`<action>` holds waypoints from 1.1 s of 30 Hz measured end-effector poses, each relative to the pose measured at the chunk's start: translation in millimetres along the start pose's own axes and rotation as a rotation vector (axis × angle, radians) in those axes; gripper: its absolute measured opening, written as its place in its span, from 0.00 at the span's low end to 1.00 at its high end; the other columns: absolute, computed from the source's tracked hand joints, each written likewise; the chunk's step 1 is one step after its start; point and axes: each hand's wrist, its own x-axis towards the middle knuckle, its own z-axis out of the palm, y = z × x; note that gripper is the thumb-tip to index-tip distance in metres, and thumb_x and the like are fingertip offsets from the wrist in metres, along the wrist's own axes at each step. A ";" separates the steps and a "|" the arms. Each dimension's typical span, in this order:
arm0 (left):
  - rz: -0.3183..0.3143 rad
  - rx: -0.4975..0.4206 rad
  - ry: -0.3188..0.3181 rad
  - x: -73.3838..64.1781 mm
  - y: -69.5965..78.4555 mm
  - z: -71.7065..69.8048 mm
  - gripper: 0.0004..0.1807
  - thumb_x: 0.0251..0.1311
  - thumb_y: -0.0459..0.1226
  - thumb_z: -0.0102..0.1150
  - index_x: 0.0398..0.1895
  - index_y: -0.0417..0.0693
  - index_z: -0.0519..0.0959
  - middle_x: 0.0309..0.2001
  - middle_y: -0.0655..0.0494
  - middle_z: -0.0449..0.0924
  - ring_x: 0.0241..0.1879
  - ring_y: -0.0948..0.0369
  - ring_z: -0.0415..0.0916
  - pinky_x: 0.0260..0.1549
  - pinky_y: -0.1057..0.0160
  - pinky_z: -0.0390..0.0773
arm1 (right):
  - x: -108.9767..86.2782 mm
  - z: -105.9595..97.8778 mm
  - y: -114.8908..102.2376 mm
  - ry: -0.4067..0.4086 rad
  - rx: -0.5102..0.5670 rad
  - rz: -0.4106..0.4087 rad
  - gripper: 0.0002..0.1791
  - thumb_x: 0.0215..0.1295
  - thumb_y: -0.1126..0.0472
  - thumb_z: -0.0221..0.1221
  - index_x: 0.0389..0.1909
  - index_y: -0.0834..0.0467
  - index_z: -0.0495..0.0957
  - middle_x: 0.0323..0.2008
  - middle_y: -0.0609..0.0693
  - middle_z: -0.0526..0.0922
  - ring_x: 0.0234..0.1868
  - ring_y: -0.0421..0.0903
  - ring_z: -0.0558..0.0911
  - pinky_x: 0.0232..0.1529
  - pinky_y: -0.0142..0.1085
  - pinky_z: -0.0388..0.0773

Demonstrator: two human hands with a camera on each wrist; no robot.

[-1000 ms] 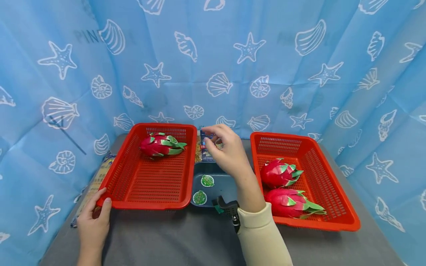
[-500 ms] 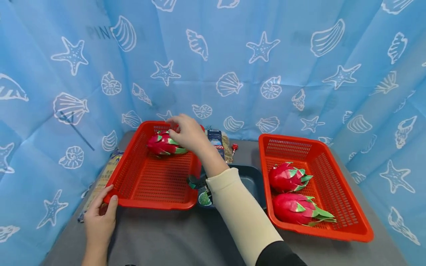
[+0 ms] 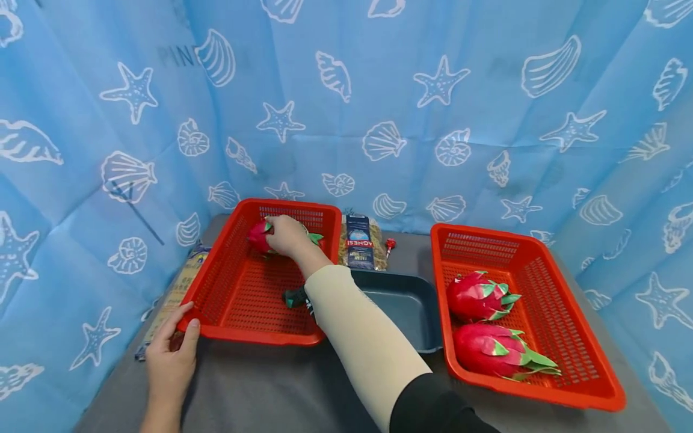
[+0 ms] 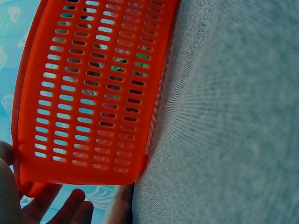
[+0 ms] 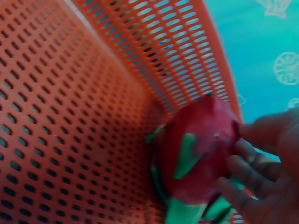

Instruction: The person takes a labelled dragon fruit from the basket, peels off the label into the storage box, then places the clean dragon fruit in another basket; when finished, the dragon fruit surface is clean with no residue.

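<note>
Surface (image 3: pixel 260 388) of grey cloth, backed by a blue curtain (image 3: pixel 352 102) of white shells and starfish — bearing a dark tray (image 3: pixel 406 310) between red left basket (image 3: pixel 254 335) and red right basket (image 3: pixel 563 307) — with a dragon fruit (image 3: pixel 258 237) inside the former, held in curled fingers of the right hand (image 3: pixel 289 236), and the near corner gripped by the left hand (image 3: pixel 171 358).

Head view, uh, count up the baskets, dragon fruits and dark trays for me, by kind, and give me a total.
Red baskets: 2
Dragon fruits: 3 (1 in the left basket, partly covered by the right hand; 2 in the right basket)
Dark tray: 1
Total: 6
</note>
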 end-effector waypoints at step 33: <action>-0.038 0.004 -0.007 0.3 -0.6 -1.2 0.17 0.68 0.32 0.64 0.59 0.42 0.83 0.57 0.48 0.80 0.47 0.73 0.74 0.39 0.84 0.72 | 8.4 29.6 -10.5 0.236 0.036 0.100 0.18 0.70 0.54 0.66 0.59 0.51 0.85 0.52 0.45 0.87 0.47 0.41 0.85 0.39 0.29 0.80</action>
